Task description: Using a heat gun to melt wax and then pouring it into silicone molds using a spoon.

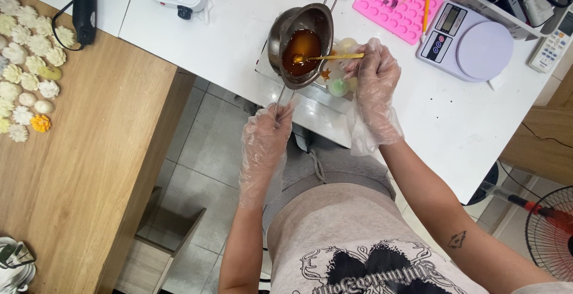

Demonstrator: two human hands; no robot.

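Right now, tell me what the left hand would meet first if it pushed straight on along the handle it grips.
The left hand points up the wire handle, so it would first meet the steel melting pot of amber liquid, though depth is unclear.

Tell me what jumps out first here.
A small steel pot of amber liquid sits mid-frame on the white table; the gloved left hand grips its wire handle while the gloved right hand dips a yellow spoon into it. A pink mould and a lilac scale sit top right, pale flower shapes on the wooden table at left.
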